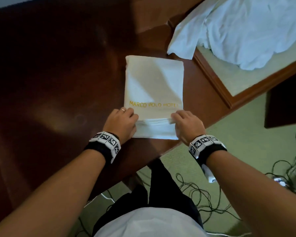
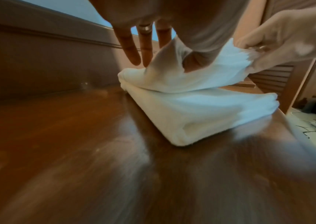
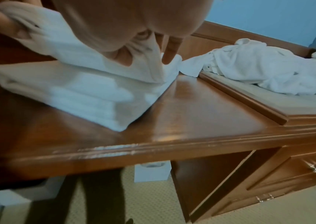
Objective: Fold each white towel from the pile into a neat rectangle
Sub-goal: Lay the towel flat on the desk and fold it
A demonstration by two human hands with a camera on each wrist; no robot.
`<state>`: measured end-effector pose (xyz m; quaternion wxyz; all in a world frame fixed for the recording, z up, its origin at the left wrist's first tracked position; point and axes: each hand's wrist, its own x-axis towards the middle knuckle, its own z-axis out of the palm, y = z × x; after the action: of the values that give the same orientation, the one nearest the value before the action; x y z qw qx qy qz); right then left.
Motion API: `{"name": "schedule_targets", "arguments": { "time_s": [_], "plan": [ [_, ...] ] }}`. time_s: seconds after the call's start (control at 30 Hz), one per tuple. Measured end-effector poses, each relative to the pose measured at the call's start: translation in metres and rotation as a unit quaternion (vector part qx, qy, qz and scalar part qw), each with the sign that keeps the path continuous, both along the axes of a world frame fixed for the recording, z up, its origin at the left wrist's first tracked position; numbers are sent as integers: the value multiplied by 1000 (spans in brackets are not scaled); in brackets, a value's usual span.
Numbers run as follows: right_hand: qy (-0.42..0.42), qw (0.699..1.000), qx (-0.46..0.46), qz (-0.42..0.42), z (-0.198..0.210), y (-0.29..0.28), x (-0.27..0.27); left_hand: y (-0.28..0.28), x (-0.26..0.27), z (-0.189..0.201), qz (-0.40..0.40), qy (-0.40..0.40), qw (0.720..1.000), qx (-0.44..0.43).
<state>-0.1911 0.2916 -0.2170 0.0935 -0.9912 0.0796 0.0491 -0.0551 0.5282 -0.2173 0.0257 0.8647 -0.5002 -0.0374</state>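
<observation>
Both hands pinch the near end of a white towel [image 1: 154, 86] at centre frame. Left hand [image 1: 121, 123] and right hand [image 1: 186, 124] grip opposite corners. Its long axis runs away from them up the desk [image 1: 58, 82].

The folded towel [image 1: 154, 93] lay on the desk [image 1: 58, 82] near its front edge, just beside the right edge. The left hand [image 1: 121, 124] and right hand [image 1: 186, 124] held the near corners. The towel pile [image 1: 246, 31] lay behind it to the right, on the lower ledge [image 1: 229, 79].
</observation>
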Motion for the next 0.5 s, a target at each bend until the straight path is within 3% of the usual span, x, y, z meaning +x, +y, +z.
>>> {"name": "schedule_targets", "arguments": {
  "time_s": [0.1,0.3,0.5],
  "plan": [
    [-27,999,-35,15,-4,15,-15,14,-2,-5,5,13,999,-46],
    [20,998,-30,48,-21,16,-38,37,-13,-24,-3,78,997,10],
    [-14,999,-31,24,-13,11,-35,30,-25,-19,1,50,995,-88]
  ]
}}
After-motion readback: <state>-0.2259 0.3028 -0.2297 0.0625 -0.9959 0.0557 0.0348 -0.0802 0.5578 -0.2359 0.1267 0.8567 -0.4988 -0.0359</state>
